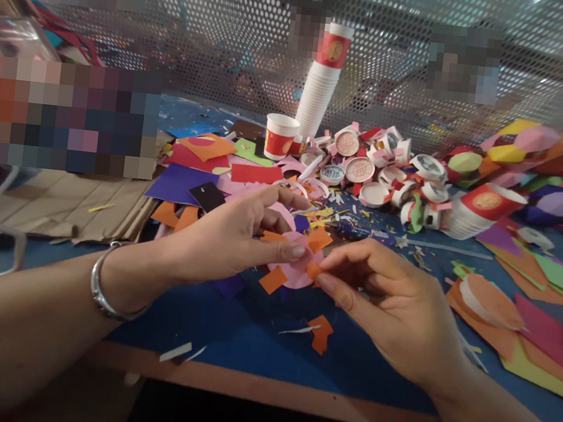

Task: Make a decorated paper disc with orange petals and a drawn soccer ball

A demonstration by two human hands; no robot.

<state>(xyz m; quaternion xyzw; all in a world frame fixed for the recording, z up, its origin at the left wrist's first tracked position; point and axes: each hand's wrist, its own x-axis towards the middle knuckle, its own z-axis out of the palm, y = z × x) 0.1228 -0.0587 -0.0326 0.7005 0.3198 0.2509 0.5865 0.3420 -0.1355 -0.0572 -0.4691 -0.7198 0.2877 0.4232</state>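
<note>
Between my hands is a pink paper circle with small orange paper tabs around its edge. My left hand holds the circle, thumb laid across its face and fingers bent behind and above it. A silver bangle is on that wrist. At the circle's right edge, my right hand pinches a small orange paper piece between thumb and forefinger. Whether this piece is stuck to the circle I cannot tell. A loose orange scrap lies on the blue table just below.
Behind my hands stand a tall stack of paper cups and a single cup. Cut cup pieces are heaped beside them. Coloured paper sheets lie at right, flattened cardboard at left. A perforated metal panel runs along the back.
</note>
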